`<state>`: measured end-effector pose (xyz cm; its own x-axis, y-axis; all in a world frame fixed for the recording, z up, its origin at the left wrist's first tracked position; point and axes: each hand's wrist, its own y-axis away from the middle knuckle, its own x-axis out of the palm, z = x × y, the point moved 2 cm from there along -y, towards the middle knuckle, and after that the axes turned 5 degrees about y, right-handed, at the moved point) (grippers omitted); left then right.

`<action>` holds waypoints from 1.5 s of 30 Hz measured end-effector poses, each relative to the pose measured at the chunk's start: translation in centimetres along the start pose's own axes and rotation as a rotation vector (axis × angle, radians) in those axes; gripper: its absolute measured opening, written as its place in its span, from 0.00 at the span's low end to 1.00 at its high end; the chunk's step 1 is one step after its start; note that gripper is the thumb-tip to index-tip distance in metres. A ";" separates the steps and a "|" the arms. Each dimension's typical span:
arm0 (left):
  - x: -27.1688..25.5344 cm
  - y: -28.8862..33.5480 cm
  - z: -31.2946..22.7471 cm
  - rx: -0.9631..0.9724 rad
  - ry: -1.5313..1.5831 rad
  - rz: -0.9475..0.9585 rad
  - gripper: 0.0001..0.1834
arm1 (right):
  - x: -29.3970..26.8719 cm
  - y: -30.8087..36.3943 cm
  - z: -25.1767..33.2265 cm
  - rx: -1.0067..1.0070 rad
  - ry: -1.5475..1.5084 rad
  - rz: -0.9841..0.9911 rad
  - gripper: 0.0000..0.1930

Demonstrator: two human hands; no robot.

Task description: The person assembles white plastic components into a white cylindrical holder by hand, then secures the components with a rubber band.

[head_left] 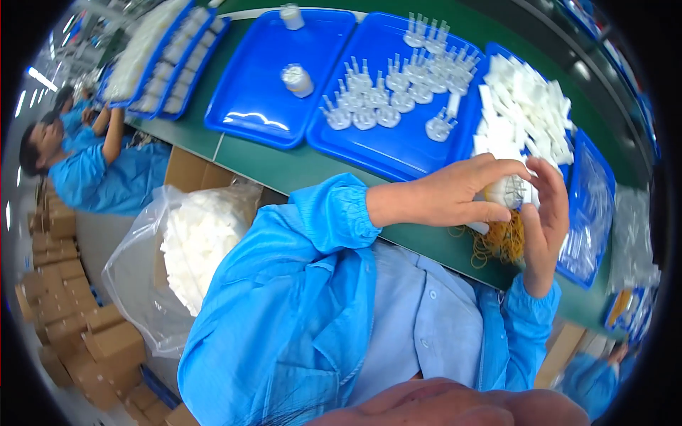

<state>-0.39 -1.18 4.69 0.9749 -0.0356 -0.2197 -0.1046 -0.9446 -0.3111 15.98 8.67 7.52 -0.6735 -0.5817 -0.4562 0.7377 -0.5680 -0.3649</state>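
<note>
My left hand and my right hand close around a small round bundle, white with a clear pronged end. Its far side is hidden by my fingers. Just below the bundle, a tangle of yellow rubber bands lies on the green table. Beyond my hands, white strips are heaped in a blue tray. Left of them, several clear plastic pronged holders stand prongs up in another blue tray. Two white wrapped bundles sit in the blue tray farther left.
Stacked blue trays of white pieces stand at the far left, near a co-worker in blue. A clear bag of white pieces is beside my left arm. At the right lies a blue tray with clear plastic. Cardboard boxes line the floor.
</note>
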 end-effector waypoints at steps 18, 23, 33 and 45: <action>-34.8 4.5 5.3 -0.343 -0.777 -0.819 0.27 | -4.7 3.5 -2.3 0.032 0.163 -0.106 0.06; -35.0 6.6 9.6 -0.576 -0.875 -0.673 0.38 | -5.3 4.5 -3.2 0.066 0.177 -0.116 0.07; -22.1 10.5 -0.3 -0.889 -0.961 -0.713 0.39 | -5.4 4.6 -4.7 0.123 0.142 -0.124 0.06; -26.0 5.9 6.6 -0.629 -1.094 -1.053 0.40 | -6.1 5.6 -4.2 0.146 0.220 -0.158 0.06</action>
<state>-27.62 -3.72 2.44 -0.0613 0.6447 -0.7620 0.8324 -0.3883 -0.3955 24.38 11.49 4.85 -0.7411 -0.3485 -0.5738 0.5995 -0.7283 -0.3319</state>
